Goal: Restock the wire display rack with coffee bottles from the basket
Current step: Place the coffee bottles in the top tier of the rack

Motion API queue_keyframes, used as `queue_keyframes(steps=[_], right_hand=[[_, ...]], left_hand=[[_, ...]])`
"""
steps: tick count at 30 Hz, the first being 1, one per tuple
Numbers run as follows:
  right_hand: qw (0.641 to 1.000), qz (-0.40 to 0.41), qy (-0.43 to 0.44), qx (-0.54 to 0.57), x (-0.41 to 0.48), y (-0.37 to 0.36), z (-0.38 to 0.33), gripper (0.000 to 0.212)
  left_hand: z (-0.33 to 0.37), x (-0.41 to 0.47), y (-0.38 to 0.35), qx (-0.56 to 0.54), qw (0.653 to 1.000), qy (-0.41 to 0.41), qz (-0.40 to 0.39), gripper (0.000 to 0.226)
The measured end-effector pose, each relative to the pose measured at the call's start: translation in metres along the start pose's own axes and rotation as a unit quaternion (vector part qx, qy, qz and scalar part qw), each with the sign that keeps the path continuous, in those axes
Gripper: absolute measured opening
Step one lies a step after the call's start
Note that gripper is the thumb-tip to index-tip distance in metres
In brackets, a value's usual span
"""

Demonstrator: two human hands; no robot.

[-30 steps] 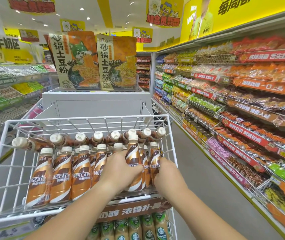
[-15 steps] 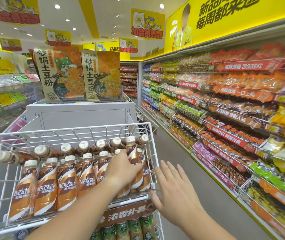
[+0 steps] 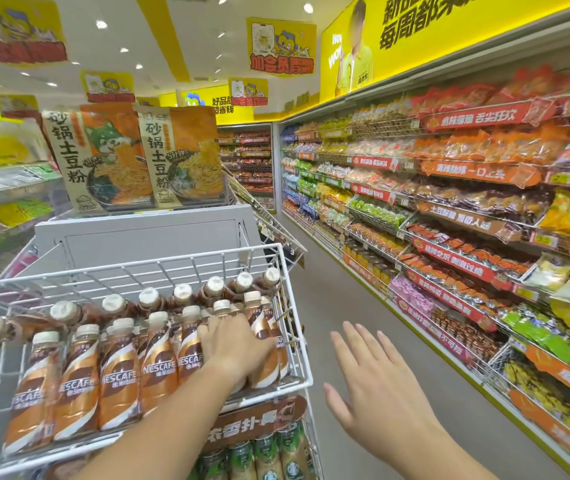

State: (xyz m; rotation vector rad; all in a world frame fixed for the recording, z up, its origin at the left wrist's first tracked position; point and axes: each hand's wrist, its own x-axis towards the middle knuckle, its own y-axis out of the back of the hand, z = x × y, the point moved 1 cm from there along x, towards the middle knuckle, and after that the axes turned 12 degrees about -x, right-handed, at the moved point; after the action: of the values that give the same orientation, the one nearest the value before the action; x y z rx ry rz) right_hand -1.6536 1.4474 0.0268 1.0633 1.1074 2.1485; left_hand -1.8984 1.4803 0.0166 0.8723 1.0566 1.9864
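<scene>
A white wire display rack (image 3: 297,327) holds brown Nescafe coffee bottles (image 3: 120,382) standing in a front row, with more lying on their sides behind. My left hand (image 3: 235,348) reaches into the rack's right end and grips an upright bottle (image 3: 262,341) there. My right hand (image 3: 377,382) hovers outside the rack's right side over the aisle floor, fingers spread and holding nothing. No basket is in view.
A lower tier under the rack holds green-labelled bottles (image 3: 269,455) below a brown sign (image 3: 255,424). Behind the rack stands a grey unit (image 3: 145,233) with noodle packs (image 3: 183,157). Snack shelves (image 3: 449,244) line the right of the grey aisle floor (image 3: 345,299).
My right hand let go of the bottles, left the rack and moved right with fingers spread. My left hand stayed on the bottle at the right end. The view swung right.
</scene>
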Motion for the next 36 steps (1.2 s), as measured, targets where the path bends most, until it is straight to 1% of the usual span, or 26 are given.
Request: queue_keyframes(steps=[2, 5, 10, 13, 15, 18, 21, 23, 28, 33, 36], right_hand=[[1.000, 0.006, -0.003, 0.005, 0.001, -0.002, 0.001, 0.068], [1.000, 0.013, -0.002, 0.010, 0.005, -0.007, 0.002, 0.069], [1.000, 0.003, 0.000, 0.012, 0.012, -0.014, 0.002, 0.068], [1.000, -0.003, -0.001, 0.013, 0.015, -0.019, 0.001, 0.070], [1.000, -0.002, -0.001, 0.020, 0.015, -0.021, -0.001, 0.069], [0.999, 0.007, 0.006, 0.031, 0.017, -0.025, -0.004, 0.064], [0.999, 0.020, 0.015, 0.047, 0.022, -0.030, -0.008, 0.065], [0.998, 0.020, 0.021, 0.060, 0.024, -0.032, -0.011, 0.067], [0.996, -0.028, 0.048, 0.077, 0.023, -0.038, -0.025, 0.076], [0.993, -0.060, 0.046, 0.086, 0.007, -0.033, -0.044, 0.079], [0.991, -0.074, 0.041, 0.102, -0.009, -0.028, -0.063, 0.079]], left_hand=[[-0.003, 0.003, -0.002, 0.037, 0.999, -0.008, 0.004, 0.061], [-0.008, 0.005, -0.006, 0.059, 0.998, -0.013, -0.007, 0.071], [-0.016, 0.005, -0.012, 0.076, 0.996, -0.021, -0.029, 0.080], [-0.018, 0.002, -0.011, 0.089, 0.995, -0.031, -0.033, 0.081], [-0.020, -0.004, -0.010, 0.094, 0.994, -0.050, -0.034, 0.080], [-0.026, -0.016, -0.007, 0.110, 0.988, -0.102, -0.028, 0.080], [-0.038, -0.029, -0.004, 0.135, 0.981, -0.135, -0.044, 0.092], [-0.046, -0.039, 0.001, 0.147, 0.977, -0.145, -0.058, 0.096], [-0.062, -0.066, 0.022, 0.170, 0.971, -0.159, -0.048, 0.099], [-0.082, -0.100, 0.038, 0.159, 0.970, -0.183, -0.030, 0.093], [-0.099, -0.125, 0.045, 0.148, 0.972, -0.182, -0.029, 0.093]])
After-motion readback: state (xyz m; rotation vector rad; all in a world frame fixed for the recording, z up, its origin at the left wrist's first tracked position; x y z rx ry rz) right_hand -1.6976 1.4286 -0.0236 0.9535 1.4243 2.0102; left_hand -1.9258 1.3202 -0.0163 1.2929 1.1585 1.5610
